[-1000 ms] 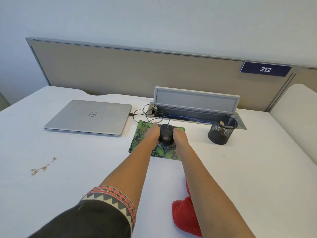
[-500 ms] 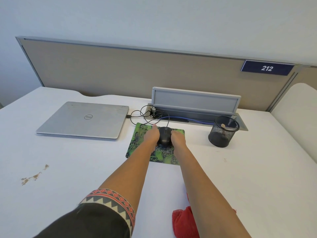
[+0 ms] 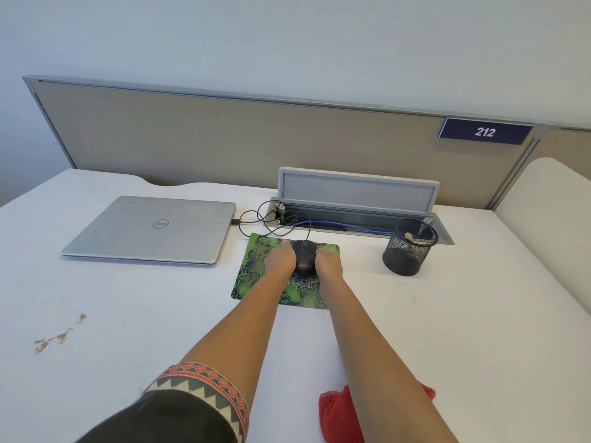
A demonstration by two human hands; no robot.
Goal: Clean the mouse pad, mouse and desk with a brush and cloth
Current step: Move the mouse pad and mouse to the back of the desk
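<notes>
Task barely begun — brown crumbs (image 3: 59, 337) lie on the white worktop (image 3: 447, 330), red cloth (image 3: 340, 414) idle at the near edge, no brush visible. Left hand (image 3: 281, 260) and right hand (image 3: 329, 263) flank the black mouse (image 3: 303, 255) on the green mouse pad (image 3: 256, 273), touching its sides; whether either grip has closed, cannot tell. Against the earlier frame, hands and mouse sit as they did — only the view has shifted.

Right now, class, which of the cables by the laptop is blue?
The blue cable lying along the open desk trough; the others looped beside the laptop are black.
</notes>
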